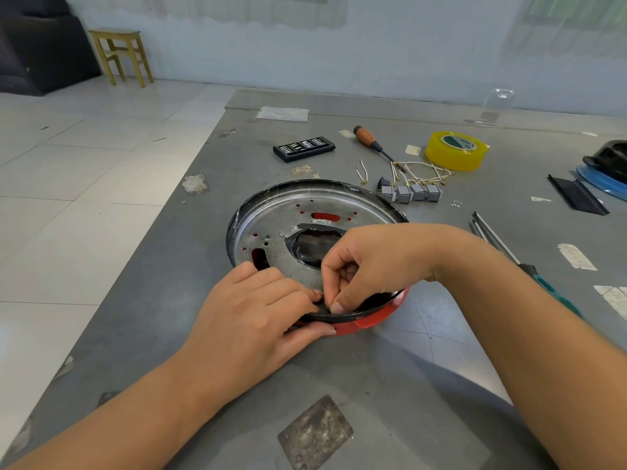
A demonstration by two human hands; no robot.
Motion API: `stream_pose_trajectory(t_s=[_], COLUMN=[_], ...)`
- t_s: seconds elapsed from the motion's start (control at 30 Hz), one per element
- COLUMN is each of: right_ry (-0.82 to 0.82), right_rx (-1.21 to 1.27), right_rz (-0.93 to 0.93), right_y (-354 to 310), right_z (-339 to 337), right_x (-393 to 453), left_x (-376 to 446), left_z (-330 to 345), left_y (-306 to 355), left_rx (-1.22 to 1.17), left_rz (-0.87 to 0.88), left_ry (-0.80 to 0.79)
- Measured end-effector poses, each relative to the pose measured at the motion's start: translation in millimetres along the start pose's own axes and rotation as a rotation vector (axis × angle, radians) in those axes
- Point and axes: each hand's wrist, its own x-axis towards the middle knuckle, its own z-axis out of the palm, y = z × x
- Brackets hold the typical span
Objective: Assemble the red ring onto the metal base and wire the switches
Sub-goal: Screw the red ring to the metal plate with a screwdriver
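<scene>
A round metal base with a black rim lies on the grey table, red showing through its slots. The red ring sits under it and shows only at the near right edge. My left hand grips the near rim, thumb under the red ring and fingers on top. My right hand has its fingers curled and pinches the black rim right beside the left fingertips. Several grey switches with thin pale wires lie beyond the base to the right.
Behind the base lie a black bit case, an orange-handled screwdriver and a yellow tape roll. A teal-handled screwdriver and thin rods lie at the right. A black and blue object sits at the far right edge.
</scene>
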Motion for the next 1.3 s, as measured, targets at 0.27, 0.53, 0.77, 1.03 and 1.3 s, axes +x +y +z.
stream_pose_trajectory(t_s=[0.27,0.53,0.77,1.03,1.3], right_ry=[-0.054,-0.044,-0.037,0.805,1.058], right_rx=[-0.042,0.005,0.080,0.284,-0.410], right_rz=[0.054,-0.029,-0.040,-0.026,0.699], right_y=[-3.9,3.0,8.1,50.8,137.6], right_z=[-4.1,-4.4,-8.8,-7.7,25.4], right_x=[3.9,0.6,-3.4,-31.2,-59.6], left_x=[-1.9,-1.5,-2.1,-4.0,-1.1], left_z=[-0.4,-2.0,-0.8,3.9,-1.9], left_y=[1.1,2.3,2.1,3.6,12.4], left_rx=[-0.024,-0.035,-0.039,-0.048,-0.067], left_rz=[-0.024,-0.028,-0.030,-0.018,-0.098], left_ry=[-0.017,-0.023,-0.018,0.016,-0.068])
